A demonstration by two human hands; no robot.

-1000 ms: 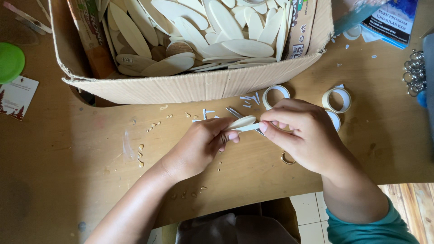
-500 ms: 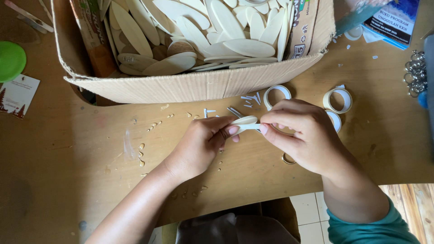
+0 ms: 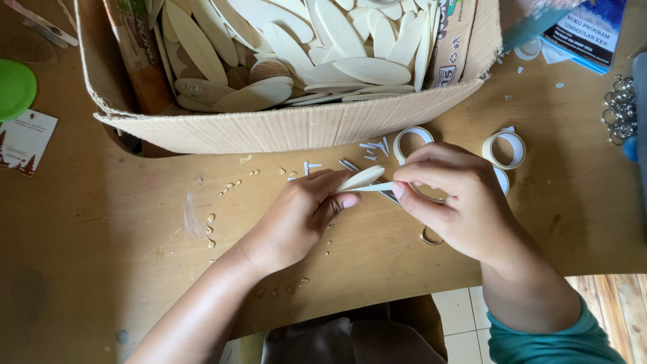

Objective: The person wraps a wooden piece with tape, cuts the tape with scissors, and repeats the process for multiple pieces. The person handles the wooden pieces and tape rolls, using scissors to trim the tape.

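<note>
My left hand [image 3: 296,216] pinches a pale oval wooden piece [image 3: 360,178] just above the wooden table [image 3: 108,229]. My right hand [image 3: 451,202] grips the other end, where a narrow white strip [image 3: 376,187] runs from its fingertips onto the oval. Both hands meet near the table's middle, in front of a cardboard box [image 3: 283,125] heaped with several similar pale ovals [image 3: 323,47]. A roll of pale tape [image 3: 504,149] lies right of my right hand, and another ring of tape [image 3: 411,138] sits just behind its knuckles.
Small white strip scraps [image 3: 374,147] and glue drops [image 3: 212,229] dot the table. A green lid [image 3: 13,87] and a card [image 3: 27,141] lie far left. A booklet [image 3: 586,30] and metal key rings [image 3: 620,108] sit at the right. A brass ring [image 3: 430,237] peeks out under my right hand.
Both hands have stayed in place; the fingers have shifted slightly along the oval piece and strip.
</note>
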